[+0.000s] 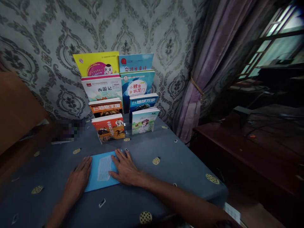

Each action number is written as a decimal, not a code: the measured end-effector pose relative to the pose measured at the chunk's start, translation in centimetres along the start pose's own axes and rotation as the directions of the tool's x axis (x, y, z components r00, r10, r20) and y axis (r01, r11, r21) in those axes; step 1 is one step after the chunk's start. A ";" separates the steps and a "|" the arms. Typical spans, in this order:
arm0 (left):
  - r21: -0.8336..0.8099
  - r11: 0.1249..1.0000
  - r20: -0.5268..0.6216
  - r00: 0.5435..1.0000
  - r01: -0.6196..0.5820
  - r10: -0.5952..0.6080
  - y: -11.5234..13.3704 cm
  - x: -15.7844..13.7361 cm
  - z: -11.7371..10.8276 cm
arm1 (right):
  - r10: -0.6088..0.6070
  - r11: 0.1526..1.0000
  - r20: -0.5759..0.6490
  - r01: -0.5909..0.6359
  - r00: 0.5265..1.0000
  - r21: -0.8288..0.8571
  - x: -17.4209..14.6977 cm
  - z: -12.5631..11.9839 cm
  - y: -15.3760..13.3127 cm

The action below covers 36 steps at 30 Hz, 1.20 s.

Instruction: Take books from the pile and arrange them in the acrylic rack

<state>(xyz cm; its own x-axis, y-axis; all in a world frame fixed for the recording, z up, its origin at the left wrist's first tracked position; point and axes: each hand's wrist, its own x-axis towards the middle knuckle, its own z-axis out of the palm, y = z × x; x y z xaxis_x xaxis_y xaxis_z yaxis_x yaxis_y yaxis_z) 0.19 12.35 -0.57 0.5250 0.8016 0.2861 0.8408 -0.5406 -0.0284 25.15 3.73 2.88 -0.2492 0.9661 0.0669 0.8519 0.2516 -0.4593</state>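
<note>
A light blue book [93, 176] with a pale text panel lies flat on the table in front of me. My left hand [80, 175] rests along its left edge, palm down, with the fingers stretched out. Across its right side, my right hand [125, 167] lies flat with its fingers spread. Neither hand is closed around the book. Just behind it, an orange-red book [111, 130] stands upright at the front of a stepped row. To the right of that stands a pale green book [143, 123] with a girl drawn on the cover.
Further upright books rise behind, including a yellow book [95, 63] and a dark blue book [137, 84], near the patterned wall [166, 28]. A patterned cloth covers the table [171, 158]. A cardboard box [19, 107] is at left, a tied curtain [192, 91] and dark red furniture [237, 148] at right.
</note>
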 end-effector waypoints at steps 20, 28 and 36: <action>-0.037 0.942 -0.122 0.937 -0.335 0.328 2.2 -1.3 -0.6 | -0.193 0.981 0.052 0.194 0.980 -0.013 -2.7 -1.3 3.3; -0.020 0.876 -0.031 0.876 -0.481 0.481 3.2 -1.5 -1.0 | -0.306 0.949 -0.041 0.301 0.951 -0.099 -2.6 -0.9 3.5; 0.025 0.869 -0.045 0.867 -0.495 0.496 4.0 -2.4 -1.4 | -0.315 0.945 -0.185 0.325 0.931 0.030 -2.1 0.1 3.8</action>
<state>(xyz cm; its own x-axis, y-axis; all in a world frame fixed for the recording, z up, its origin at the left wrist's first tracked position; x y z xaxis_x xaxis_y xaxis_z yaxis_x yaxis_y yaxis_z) 2.13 7.94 0.00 0.8661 0.4158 0.2775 0.4737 -0.8600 -0.1899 28.88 2.61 0.95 -0.4149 0.8310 0.3706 0.7105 0.5503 -0.4385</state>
